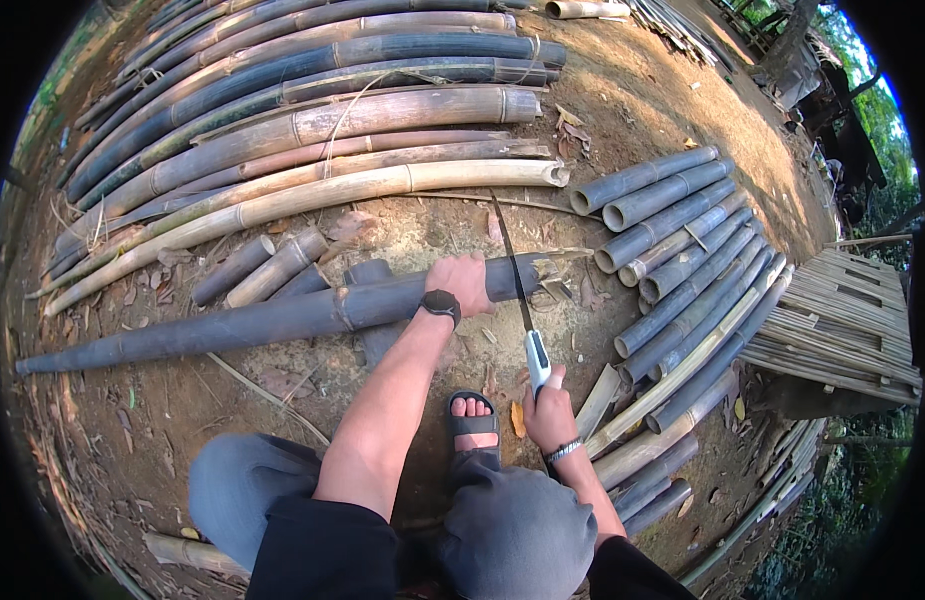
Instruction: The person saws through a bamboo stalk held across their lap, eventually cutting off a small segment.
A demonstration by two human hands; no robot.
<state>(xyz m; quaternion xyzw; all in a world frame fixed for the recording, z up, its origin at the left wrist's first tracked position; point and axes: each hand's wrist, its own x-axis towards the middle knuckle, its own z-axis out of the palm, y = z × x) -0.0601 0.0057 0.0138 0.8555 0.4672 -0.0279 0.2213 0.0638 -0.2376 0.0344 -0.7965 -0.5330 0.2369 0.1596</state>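
A long dark bamboo pole (232,328) lies across the ground in front of me, its thin end at the far left and its splintered end at the right. My left hand (459,284) grips the pole close to that broken end, fingers wrapped over the top. In my right hand (550,415) is the white and dark handle of a hand saw (516,265). Its narrow blade points away from me and crosses the pole between my left hand and the splintered tip. Beneath the pole, a short bamboo piece (377,345) lies crosswise.
Long bamboo poles (362,115) are laid out at the far left. Cut bamboo lengths (682,260) lie in a row at the right, with a slatted bamboo panel (832,315) beyond. Short offcuts (272,268) rest behind the pole. My sandalled foot (473,420) stands near the saw handle.
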